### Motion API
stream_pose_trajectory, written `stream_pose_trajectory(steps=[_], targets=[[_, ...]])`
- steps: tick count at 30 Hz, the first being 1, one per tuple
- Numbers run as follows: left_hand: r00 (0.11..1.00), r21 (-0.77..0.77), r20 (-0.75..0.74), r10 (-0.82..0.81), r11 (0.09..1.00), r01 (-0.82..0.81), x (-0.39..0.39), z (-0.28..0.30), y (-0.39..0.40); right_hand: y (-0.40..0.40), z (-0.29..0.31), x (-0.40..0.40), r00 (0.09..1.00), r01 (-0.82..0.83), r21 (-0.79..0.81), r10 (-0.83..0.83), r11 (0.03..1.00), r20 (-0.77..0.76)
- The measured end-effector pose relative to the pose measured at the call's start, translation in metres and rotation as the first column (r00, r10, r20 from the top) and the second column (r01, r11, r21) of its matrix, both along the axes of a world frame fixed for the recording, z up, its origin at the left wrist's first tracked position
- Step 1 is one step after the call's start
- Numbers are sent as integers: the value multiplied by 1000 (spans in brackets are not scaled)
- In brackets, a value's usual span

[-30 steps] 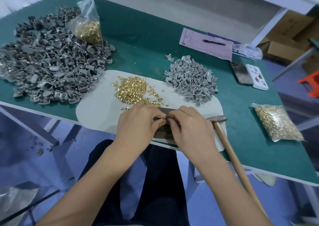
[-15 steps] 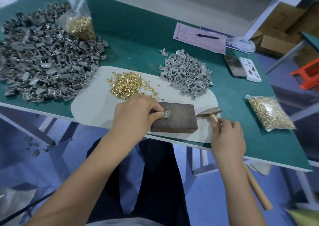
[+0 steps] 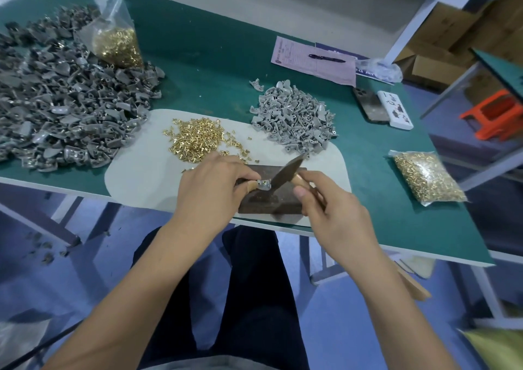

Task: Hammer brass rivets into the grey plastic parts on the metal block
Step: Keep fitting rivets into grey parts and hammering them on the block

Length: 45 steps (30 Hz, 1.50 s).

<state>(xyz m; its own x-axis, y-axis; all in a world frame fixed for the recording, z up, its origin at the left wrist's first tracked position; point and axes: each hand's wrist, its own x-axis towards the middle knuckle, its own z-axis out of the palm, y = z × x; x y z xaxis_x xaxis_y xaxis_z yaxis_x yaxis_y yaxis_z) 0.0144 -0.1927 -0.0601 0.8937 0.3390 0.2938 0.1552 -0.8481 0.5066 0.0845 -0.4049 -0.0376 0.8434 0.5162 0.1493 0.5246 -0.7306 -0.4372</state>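
Note:
A dark metal block point(image 3: 268, 202) lies on a pale mat point(image 3: 141, 177) at the table's near edge. My left hand point(image 3: 210, 184) pinches a small grey plastic part point(image 3: 263, 186) with a brass rivet in it against the block's top. My right hand point(image 3: 331, 208) grips the wooden handle of a hammer just below its head. The hammer head point(image 3: 285, 173) is tilted, its lower end right at the part. Loose brass rivets point(image 3: 198, 139) are heaped on the mat behind my left hand. A small pile of grey parts point(image 3: 294, 118) lies behind the block.
A large heap of grey parts point(image 3: 56, 109) covers the table's left, with a bag of rivets point(image 3: 119, 44) on it. Another rivet bag point(image 3: 427, 177) lies at the right. A paper with a pen point(image 3: 314, 58), a phone point(image 3: 370, 106) and a white box point(image 3: 396, 109) sit farther back.
My right hand has picked the hammer up from beside the block and swung its head over to the part. My left hand keeps holding the part on the block.

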Motion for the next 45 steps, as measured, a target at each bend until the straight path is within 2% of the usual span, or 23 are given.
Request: stream_pose_trajectory(steps=[3,8,12,13,16,17,20,24,27,28,31,32,35,36,40,42,45], targets=[[1000,-1,2,8,1000,-8,0,0,-2,5,2,-1,998,2,13,-3,1000,56],[1000,12,20,11,1000,-11,0,2,-4,12,10,-9,987,26,131,-47,991,156],[999,32,37,4,999,-5,-1,1,-3,14,14,-12,988,-30,-33,34,999,151],[999,36,39,5,999,-7,0,1,-4,13,16,-10,985,-18,-33,23,999,172],[999,32,46,13,999,-15,0,1,-4,13,16,-10,979,56,109,-76,992,188],[999,32,46,15,999,-16,0,1,-4,14,16,-12,981,52,105,-70,993,182],[999,42,46,9,999,-11,0,1,-4,17,13,-13,988,-8,-53,17,999,154],[999,41,45,9,999,-11,-1,2,-4,17,13,-13,986,66,91,-79,994,148],[999,41,36,13,999,-15,-1,2,-4,18,11,-14,987,11,-38,-5,999,159],[999,47,31,12,999,-13,-1,2,-5,17,11,-14,984,22,-15,-19,1000,179],[999,21,24,33,999,-33,-1,2,-5,20,8,-14,977,106,259,-149,960,152],[999,16,21,36,999,-36,-1,2,-5,20,7,-14,981,104,263,-143,959,130],[1000,44,8,26,999,-27,-1,3,-6,17,6,-11,993,55,-17,-53,998,108],[1000,48,3,23,999,-24,-1,3,-6,14,7,-9,992,74,-29,-70,997,107],[1000,62,6,8,998,-8,-1,3,-5,11,11,-9,980,143,212,-169,967,106],[1000,91,19,-24,996,22,-2,4,-5,13,10,-14,978,125,201,-155,972,141],[998,137,17,-58,989,55,0,8,-5,13,9,-16,993,63,62,-69,996,95]])
